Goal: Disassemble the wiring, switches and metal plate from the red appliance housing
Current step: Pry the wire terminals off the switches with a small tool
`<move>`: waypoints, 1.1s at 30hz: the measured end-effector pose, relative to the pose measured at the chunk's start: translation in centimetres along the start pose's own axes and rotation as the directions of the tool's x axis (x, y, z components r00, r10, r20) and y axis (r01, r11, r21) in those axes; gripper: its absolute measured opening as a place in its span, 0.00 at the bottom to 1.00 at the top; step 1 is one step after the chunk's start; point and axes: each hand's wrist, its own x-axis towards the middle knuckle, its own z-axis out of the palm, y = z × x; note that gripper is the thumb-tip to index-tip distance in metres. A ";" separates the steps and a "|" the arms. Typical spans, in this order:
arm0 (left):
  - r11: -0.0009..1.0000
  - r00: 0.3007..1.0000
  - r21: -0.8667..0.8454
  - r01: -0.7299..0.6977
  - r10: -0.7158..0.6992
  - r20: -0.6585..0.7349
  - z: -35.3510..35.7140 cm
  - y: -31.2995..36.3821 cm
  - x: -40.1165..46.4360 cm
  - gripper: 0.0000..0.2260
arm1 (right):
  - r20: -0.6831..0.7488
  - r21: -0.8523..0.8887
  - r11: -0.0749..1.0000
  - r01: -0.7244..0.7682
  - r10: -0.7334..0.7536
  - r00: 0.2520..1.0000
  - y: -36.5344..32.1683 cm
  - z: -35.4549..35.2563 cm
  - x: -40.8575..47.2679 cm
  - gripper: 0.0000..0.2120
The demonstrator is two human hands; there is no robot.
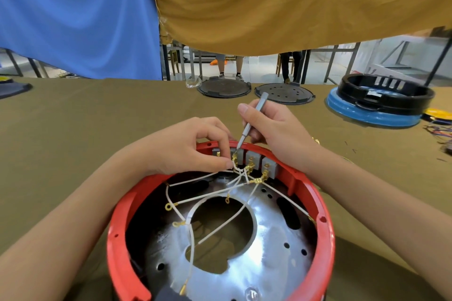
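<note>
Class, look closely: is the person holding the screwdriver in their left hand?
No, the right hand grips the screwdriver, while the left hand pinches a white wire.

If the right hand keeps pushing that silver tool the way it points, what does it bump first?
Probably the gold terminal on a grey switch: the right hand aims the screwdriver down at it, the tip apparently already touching.

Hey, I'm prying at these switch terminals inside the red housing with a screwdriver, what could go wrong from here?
1. The screwdriver tip sits right beside the left hand's fingertips at the gold terminal; a slip could jab them.
2. The white wires cross in a tangle at the switches; pulling one may strain the others.
3. The metal plate has a cut central hole; its edge might scrape a wrist reaching in.
</note>
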 end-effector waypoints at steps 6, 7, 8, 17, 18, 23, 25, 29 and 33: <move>1.000 1.000 0.005 0.002 -0.002 -0.002 0.1 -0.1 -0.1 0.04 | 0.009 -0.091 0.984 0.152 -0.152 0.988 -0.5 0.1 0.0 0.12; 1.000 1.000 0.007 0.000 0.000 -0.003 0.1 -0.2 0.0 0.04 | 0.015 -0.076 0.990 0.121 -0.121 0.993 -0.4 0.1 0.0 0.13; 1.000 1.000 0.009 -0.002 0.002 -0.003 0.1 -0.2 0.0 0.04 | 0.020 -0.045 0.997 0.070 -0.069 0.997 -0.3 0.1 0.1 0.14; 1.000 1.000 -0.001 0.003 -0.003 0.009 0.1 0.0 0.0 0.04 | 0.192 0.032 0.969 -0.247 0.237 0.952 -0.1 -0.1 0.0 0.20; 1.000 1.000 -0.005 0.000 0.000 0.011 0.1 0.0 -0.1 0.04 | 0.211 0.043 0.969 -0.245 0.231 0.950 -0.1 0.0 -0.2 0.20; 1.000 1.000 -0.008 -0.008 0.008 0.015 0.0 0.1 -0.1 0.04 | 0.033 0.098 0.993 -0.065 0.062 0.998 0.2 0.0 -0.2 0.16; 1.000 1.000 -0.011 -0.008 0.009 0.009 0.0 0.0 -0.1 0.04 | 0.004 0.090 0.996 0.018 -0.019 1.000 0.2 0.0 -0.2 0.15; 1.000 1.000 -0.022 -0.012 0.012 0.010 0.0 -0.1 -0.1 0.05 | -0.025 -0.020 0.989 0.149 -0.149 0.988 0.0 0.0 -0.1 0.12; 1.000 1.000 -0.014 -0.006 0.006 0.011 0.0 -0.1 -0.1 0.05 | 0.008 0.050 0.998 0.028 -0.028 1.000 0.2 0.0 0.0 0.13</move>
